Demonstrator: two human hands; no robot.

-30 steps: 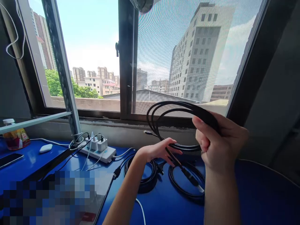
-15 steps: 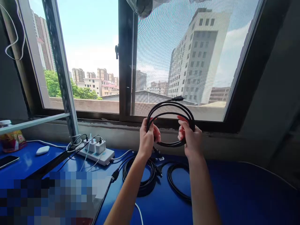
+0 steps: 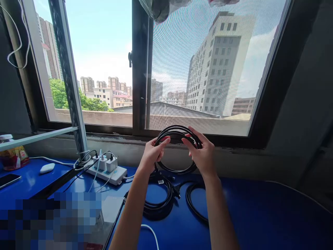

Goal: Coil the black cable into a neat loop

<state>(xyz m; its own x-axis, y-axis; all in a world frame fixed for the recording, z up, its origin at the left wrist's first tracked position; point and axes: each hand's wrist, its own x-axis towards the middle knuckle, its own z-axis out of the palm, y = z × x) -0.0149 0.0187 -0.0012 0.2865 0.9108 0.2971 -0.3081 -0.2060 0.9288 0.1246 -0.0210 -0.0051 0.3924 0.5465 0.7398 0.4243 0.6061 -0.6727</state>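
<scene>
Should the left hand (image 3: 153, 154), curled round one side, or the right hand (image 3: 202, 151), pinching the other between thumb and fingers, slacken, the black cable coil (image 3: 177, 127) above the blue table (image 3: 260, 215) could spring loose — or, dipping, snag the cable bundle (image 3: 159, 206) beneath.

Left hand (image 3: 151, 153) and right hand (image 3: 204, 152) grasp a coiled black cable (image 3: 179, 127); another coil (image 3: 158, 205) lies toward the desk's (image 3: 260, 215) far edge.

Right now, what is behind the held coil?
Through the held coil, the lower window frame and wall show. What the left hand and right hand cover cannot be seen.
</scene>
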